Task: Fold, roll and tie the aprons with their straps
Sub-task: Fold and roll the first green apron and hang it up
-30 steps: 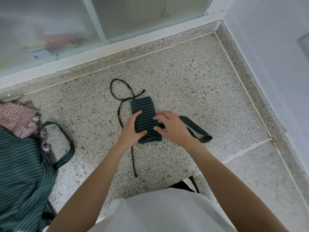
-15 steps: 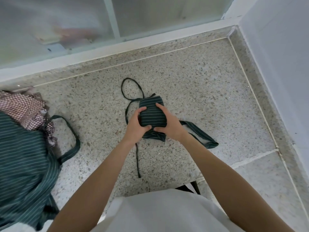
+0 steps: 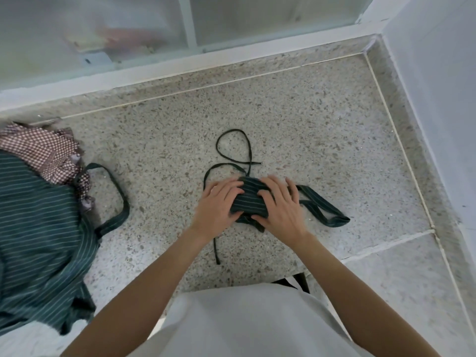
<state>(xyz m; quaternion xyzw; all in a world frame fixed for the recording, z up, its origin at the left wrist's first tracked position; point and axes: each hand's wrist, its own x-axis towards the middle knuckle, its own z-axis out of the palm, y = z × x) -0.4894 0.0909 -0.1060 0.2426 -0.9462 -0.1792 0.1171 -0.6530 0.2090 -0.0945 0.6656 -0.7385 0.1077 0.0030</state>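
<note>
A dark green striped apron [image 3: 248, 199] lies rolled into a small bundle on the speckled stone counter [image 3: 322, 140]. My left hand [image 3: 219, 204] presses on the bundle's left side with fingers spread over it. My right hand [image 3: 280, 204] covers its right side. A thin dark strap [image 3: 233, 148] loops away behind the bundle, and another thin strap end [image 3: 215, 249] trails toward me. A wide striped neck loop [image 3: 322, 210] lies flat to the right of my right hand.
A pile of green striped aprons [image 3: 38, 233] sits at the left with a strap loop [image 3: 113, 191] sticking out. A brown checked cloth [image 3: 43, 153] lies on top of it. A frosted window [image 3: 180, 29] runs along the back, and a white wall [image 3: 438, 112] closes the right side.
The flat folded strip has been rolled up away from me into a shorter, thicker bundle. Both hands moved forward over it and now lie on top.
</note>
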